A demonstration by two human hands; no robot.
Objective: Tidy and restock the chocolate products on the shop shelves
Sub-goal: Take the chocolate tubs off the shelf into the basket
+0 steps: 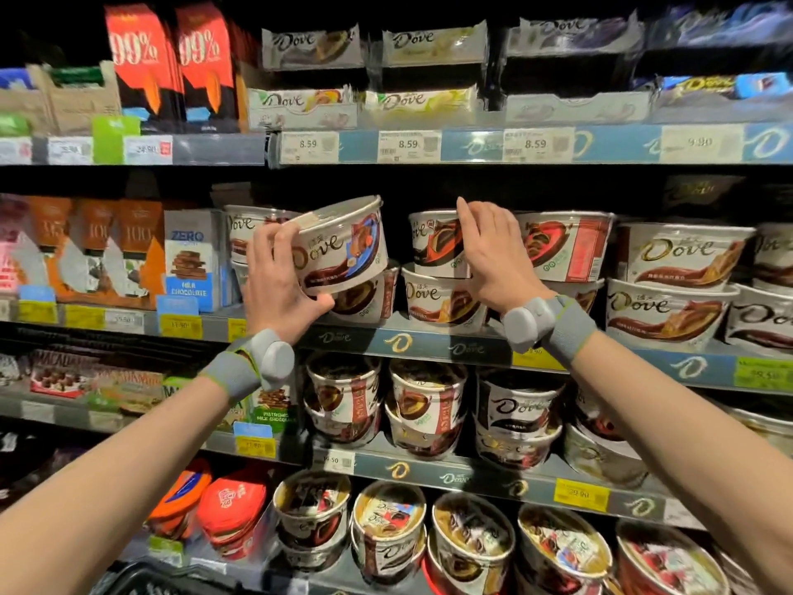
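My left hand [279,281] grips a white Dove chocolate tub [343,244], tilted, with fingers on its left side and thumb under its base, above another tub [364,300] on the middle shelf. My right hand [493,255] rests with straight fingers against the right side of the top tub [433,244] of the neighbouring stack, over a lower tub [437,296]. More stacked Dove tubs [678,255] fill the shelf to the right.
Boxed chocolate bars [189,259] stand left of the tubs. Dove bar trays [309,103] line the upper shelf [472,146]. Lower shelves hold more tubs [429,405] and red heart boxes [231,504]. A dark basket edge [141,581] shows at the bottom.
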